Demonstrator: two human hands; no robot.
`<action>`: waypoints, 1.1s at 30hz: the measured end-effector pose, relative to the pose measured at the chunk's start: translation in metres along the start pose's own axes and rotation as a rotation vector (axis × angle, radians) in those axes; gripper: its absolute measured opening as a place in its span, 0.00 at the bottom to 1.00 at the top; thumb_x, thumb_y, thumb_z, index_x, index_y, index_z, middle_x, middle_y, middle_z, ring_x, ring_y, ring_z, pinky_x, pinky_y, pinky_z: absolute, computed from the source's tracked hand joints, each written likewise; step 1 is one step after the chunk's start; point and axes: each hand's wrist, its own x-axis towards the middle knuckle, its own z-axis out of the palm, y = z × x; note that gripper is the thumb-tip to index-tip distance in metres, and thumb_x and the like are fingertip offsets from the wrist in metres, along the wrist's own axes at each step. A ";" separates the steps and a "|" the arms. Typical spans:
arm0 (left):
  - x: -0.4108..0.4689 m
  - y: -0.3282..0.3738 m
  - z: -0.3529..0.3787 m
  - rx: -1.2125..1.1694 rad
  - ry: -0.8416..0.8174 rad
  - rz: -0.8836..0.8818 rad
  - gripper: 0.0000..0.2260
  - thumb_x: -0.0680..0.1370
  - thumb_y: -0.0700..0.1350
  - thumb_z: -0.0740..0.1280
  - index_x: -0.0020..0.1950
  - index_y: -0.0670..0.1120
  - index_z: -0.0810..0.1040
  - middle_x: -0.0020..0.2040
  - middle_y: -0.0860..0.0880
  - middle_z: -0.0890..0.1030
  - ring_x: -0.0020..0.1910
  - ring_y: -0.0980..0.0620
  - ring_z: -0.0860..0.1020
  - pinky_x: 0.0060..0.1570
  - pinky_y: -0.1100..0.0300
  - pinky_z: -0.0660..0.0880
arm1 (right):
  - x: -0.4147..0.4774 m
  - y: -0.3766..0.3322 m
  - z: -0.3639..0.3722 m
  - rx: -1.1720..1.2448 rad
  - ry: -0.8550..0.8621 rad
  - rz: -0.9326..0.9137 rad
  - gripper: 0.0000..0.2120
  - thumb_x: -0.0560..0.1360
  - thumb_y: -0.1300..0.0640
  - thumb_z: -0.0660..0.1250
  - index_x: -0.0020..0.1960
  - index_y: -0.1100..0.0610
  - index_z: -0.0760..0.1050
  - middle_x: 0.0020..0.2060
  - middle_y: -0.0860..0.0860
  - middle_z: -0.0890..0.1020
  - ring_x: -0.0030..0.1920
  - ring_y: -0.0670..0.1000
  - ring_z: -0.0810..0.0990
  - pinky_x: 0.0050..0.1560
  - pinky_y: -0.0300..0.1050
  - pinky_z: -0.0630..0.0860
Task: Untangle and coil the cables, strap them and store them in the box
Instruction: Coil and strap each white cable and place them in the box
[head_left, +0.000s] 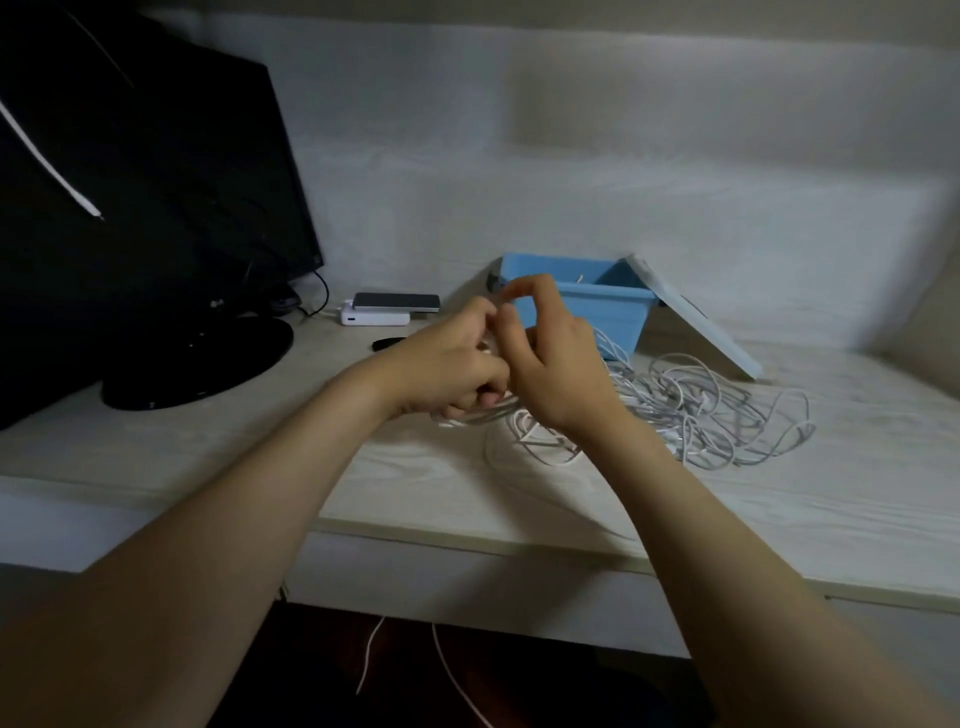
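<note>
A tangle of white and grey cables (717, 410) lies on the pale desk, right of centre. My left hand (447, 364) grips a bundle of white cable (483, 418) whose strands stick out below its fist. My right hand (550, 358) is close against the left one, its thumb and forefinger pinching a thin strand above the bundle. Behind both hands stands the open blue box (602, 306), with its lid (696, 322) leaning against the right side.
A black monitor (140, 208) on a round stand fills the left. A phone lies on a white power bank (379, 316) behind the hands, with a small dark object (387, 343) beside it. Two white cords hang below the desk's front edge (467, 540).
</note>
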 end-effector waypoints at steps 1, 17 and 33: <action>0.007 -0.004 -0.002 0.012 0.053 0.005 0.23 0.70 0.39 0.65 0.63 0.49 0.66 0.34 0.43 0.76 0.23 0.52 0.65 0.26 0.61 0.62 | 0.006 0.006 0.004 -0.024 0.017 0.002 0.10 0.84 0.47 0.58 0.59 0.50 0.71 0.25 0.47 0.73 0.28 0.51 0.71 0.33 0.48 0.65; 0.084 -0.045 -0.029 -0.072 -0.154 0.051 0.12 0.71 0.27 0.72 0.47 0.42 0.84 0.42 0.43 0.86 0.44 0.50 0.84 0.47 0.54 0.82 | 0.074 0.030 0.035 -0.084 0.086 -0.333 0.15 0.69 0.60 0.64 0.56 0.59 0.71 0.20 0.46 0.66 0.22 0.48 0.65 0.33 0.49 0.69; 0.142 -0.133 -0.069 -0.405 0.627 -0.042 0.09 0.83 0.39 0.67 0.42 0.44 0.75 0.27 0.49 0.74 0.27 0.47 0.77 0.35 0.53 0.75 | 0.085 0.095 0.138 0.046 0.010 0.205 0.22 0.69 0.55 0.61 0.60 0.63 0.75 0.52 0.60 0.82 0.52 0.61 0.81 0.50 0.43 0.69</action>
